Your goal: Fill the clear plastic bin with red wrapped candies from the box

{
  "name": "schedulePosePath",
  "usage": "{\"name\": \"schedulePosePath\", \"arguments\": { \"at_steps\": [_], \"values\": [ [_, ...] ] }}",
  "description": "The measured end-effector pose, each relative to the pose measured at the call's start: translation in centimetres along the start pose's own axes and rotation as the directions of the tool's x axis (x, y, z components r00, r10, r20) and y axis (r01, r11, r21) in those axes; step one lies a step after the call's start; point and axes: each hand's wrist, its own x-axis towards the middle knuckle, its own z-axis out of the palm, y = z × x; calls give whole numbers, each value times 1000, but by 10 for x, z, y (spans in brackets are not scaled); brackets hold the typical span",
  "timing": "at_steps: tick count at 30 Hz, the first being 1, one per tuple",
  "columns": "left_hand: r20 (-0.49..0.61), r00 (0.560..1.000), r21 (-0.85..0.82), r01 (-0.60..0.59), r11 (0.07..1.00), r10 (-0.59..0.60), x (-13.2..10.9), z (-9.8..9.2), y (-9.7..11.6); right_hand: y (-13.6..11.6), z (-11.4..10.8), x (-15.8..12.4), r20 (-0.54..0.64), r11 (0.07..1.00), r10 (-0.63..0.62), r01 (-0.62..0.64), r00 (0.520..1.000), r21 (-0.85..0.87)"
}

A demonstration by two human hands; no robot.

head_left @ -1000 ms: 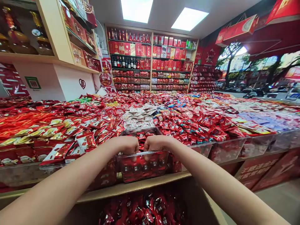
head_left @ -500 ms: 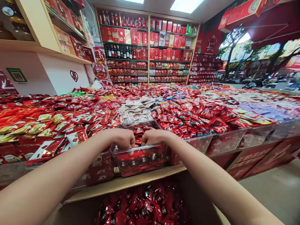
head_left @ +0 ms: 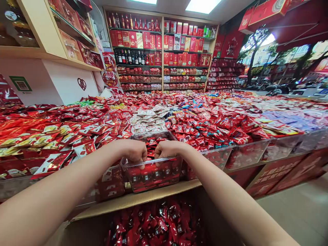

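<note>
My left hand [head_left: 135, 150] and my right hand [head_left: 167, 149] reach side by side into a clear plastic bin [head_left: 132, 166]. Their fingers are curled and closed, knuckles up, just behind the bin's front wall. Both sets of fingertips pinch at red candy packets [head_left: 156, 174] with dark labels, which stand in a row against that wall. The fingertips are partly hidden, and their exact grip is hard to see. More red packets lie deeper in the bin. Below, an open cardboard box [head_left: 143, 201] holds loose red candy packets [head_left: 161, 223].
Bins heaped with wrapped sweets spread to both sides, with white packets [head_left: 148, 119] directly behind. A pile with gold and white wrappers [head_left: 53, 160] lies at left. Shelves of bottles and red boxes [head_left: 148, 39] line the back wall. Tiled floor [head_left: 302, 208] shows at right.
Both hands stay at the front of the bin with nearly the same curled fingers. The right forearm has shifted slightly left, and the view has moved a little.
</note>
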Motion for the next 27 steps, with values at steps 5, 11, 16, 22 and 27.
{"name": "schedulePosePath", "arguments": {
  "at_steps": [5,11,16,22,27],
  "values": [
    [18,1000,15,12,1000,-12,3,2,3,0,1,0,22,999,24,-24,999,31],
    [30,999,-4,11,1000,-11,1,0,1,-1,1,0,-43,996,14,-18,999,-84],
    [-63,998,-30,-25,999,23,-1,-1,0,0,3,-1,-114,993,-7,-6,994,-115],
    [-603,795,-79,-148,986,71,-38,15,20,7,6,0,-316,994,-110,96,942,-60],
    [-986,0,158,-265,951,164,-70,110,40,-3,4,-14,-719,939,-339,269,607,-216]
  ]
}}
